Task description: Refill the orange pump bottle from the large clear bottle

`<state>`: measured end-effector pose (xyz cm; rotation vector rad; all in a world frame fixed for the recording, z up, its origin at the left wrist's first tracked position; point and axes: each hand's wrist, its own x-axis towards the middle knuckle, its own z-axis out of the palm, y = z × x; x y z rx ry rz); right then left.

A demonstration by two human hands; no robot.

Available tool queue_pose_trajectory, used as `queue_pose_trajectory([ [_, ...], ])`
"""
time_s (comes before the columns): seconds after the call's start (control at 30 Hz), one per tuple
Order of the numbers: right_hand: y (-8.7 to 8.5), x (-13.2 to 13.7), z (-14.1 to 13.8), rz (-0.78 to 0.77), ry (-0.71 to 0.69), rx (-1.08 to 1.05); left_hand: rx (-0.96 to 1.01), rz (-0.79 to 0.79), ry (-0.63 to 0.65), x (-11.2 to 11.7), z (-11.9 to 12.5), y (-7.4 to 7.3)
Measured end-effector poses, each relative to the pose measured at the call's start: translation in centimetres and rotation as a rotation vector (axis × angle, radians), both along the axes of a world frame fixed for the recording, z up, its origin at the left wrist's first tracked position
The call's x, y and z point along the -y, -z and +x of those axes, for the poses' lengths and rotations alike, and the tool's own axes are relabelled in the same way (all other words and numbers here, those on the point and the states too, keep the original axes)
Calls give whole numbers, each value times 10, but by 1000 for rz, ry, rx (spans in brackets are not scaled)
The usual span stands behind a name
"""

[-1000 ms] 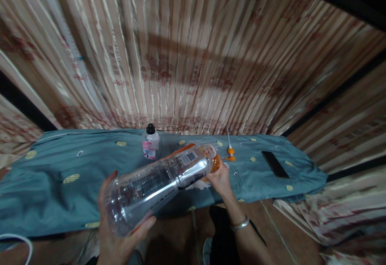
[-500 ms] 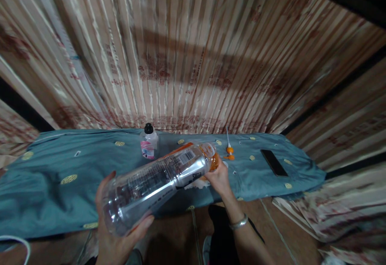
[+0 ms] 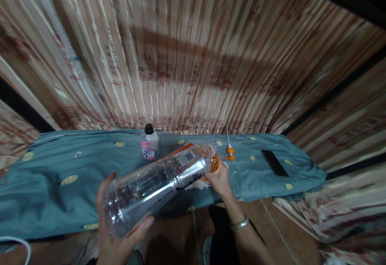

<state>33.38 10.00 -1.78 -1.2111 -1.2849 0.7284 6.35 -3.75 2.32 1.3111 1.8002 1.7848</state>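
A large clear plastic bottle [image 3: 147, 188] with a silvery label and barcode is held at a slant, its neck pointing up to the right. My left hand [image 3: 120, 233] is wrapped round its base. Beside the neck, my right hand [image 3: 219, 176] grips an orange translucent bottle [image 3: 215, 163], mostly hidden behind the clear one. The two bottle mouths seem close together, but whether they touch I cannot tell. An orange pump head [image 3: 230, 152] with a pale tube lies on the cloth past my right hand.
A small clear bottle [image 3: 150, 146] with a black cap and pink label stands on the teal cloth-covered surface [image 3: 84, 168]. A dark phone [image 3: 274, 163] lies at the right. Pleated patterned curtains [image 3: 187, 56] hang behind. A white cable [image 3: 21, 241] curves at lower left.
Almost nothing differs. Both hands and the bottles keep their positions, with only a slight shift of the view.
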Motion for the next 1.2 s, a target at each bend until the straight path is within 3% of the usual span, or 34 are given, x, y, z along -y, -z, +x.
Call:
queue_pose_trajectory([
  [0.53, -2, 0, -5, 6, -30, -46, 9, -30, -4, 1, -3, 12],
  [0.87, -5, 1, -6, 44, -10, -15, -3, 1, 0, 0, -2, 15],
  [1.2, 3, -1, -5, 42, -7, -14, 12, 13, 11, 0, 0, 14],
])
